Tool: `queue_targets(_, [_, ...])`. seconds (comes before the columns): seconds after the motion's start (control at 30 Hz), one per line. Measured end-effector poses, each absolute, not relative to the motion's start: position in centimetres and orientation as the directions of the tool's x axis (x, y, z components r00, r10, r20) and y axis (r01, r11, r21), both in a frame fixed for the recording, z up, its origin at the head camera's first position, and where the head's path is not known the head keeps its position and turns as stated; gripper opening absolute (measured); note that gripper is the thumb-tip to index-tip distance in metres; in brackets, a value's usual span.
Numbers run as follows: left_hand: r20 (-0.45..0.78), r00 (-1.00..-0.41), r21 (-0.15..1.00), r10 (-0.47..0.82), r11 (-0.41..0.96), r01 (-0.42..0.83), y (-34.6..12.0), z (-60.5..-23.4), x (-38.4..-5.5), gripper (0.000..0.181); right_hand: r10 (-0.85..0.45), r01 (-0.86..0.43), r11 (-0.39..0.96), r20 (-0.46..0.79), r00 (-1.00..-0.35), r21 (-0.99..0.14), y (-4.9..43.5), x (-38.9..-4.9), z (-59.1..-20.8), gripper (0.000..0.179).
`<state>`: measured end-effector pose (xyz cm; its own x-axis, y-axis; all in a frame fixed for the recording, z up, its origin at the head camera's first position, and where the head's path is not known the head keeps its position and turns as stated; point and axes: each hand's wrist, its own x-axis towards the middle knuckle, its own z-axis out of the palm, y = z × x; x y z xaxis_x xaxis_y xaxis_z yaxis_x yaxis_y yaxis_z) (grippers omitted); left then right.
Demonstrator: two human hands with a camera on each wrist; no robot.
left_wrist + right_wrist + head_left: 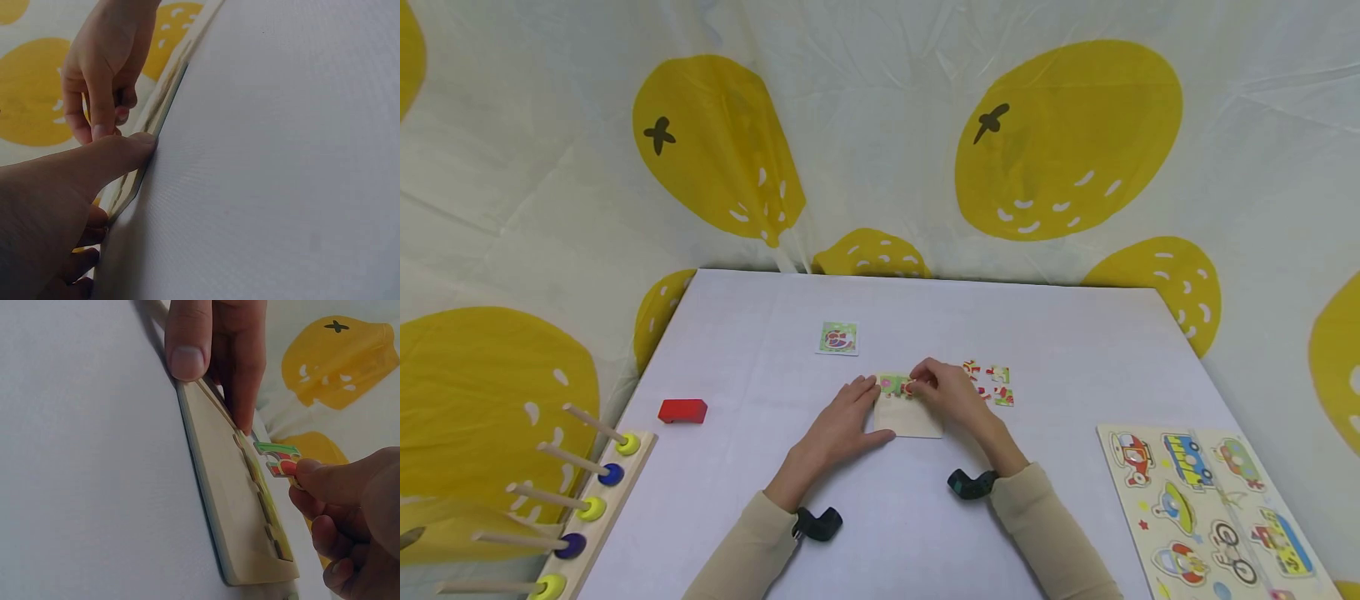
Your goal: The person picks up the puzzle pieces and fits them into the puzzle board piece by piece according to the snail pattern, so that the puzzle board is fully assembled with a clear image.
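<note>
A small wooden puzzle tray lies in front of me, with a few joined jigsaw pieces along its far edge. My left hand rests against the tray's left side, fingers extended to the far corner and thumb at the near part of that edge. Between thumb and fingertips, my right hand pinches a red and green jigsaw piece. In the right wrist view that piece is held just above the row. Several loose jigsaw pieces lie to the right, partly hidden by the right hand.
A square picture card lies farther back. To the left are a red block and a wooden peg stand with yellow and blue rings. A large vehicle puzzle board lies at the front right. Patterned cloth hangs behind the table.
</note>
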<state>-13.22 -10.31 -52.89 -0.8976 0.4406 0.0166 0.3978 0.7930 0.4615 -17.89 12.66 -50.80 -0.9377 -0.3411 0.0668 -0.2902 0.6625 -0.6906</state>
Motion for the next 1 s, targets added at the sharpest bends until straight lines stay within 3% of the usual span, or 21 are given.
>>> queue_targets(0.27, [-0.009, -0.904, 0.465, 0.428, 0.802, 0.375, -10.2, -52.8, -13.2, 0.084, -0.364, -0.283, 0.654, 0.036, -0.931, -0.702, 11.6, -17.4, -51.1, 0.012])
queue_targets(0.77, [-0.006, -0.908, 0.482, 0.420, 0.797, 0.365, -10.3, -52.8, -13.2, 0.086, -0.359, -0.321, 0.712, 0.069, -0.931, -0.624, 9.9, -16.7, -51.6, 0.007])
queue_targets(1.0, [0.001, -0.907, 0.488, 0.421, 0.792, 0.367, -10.3, -52.9, -13.2, 0.085, -0.375, -0.346, 0.727, 0.079, -0.924, -0.593, 9.8, -16.6, -51.6, 0.016])
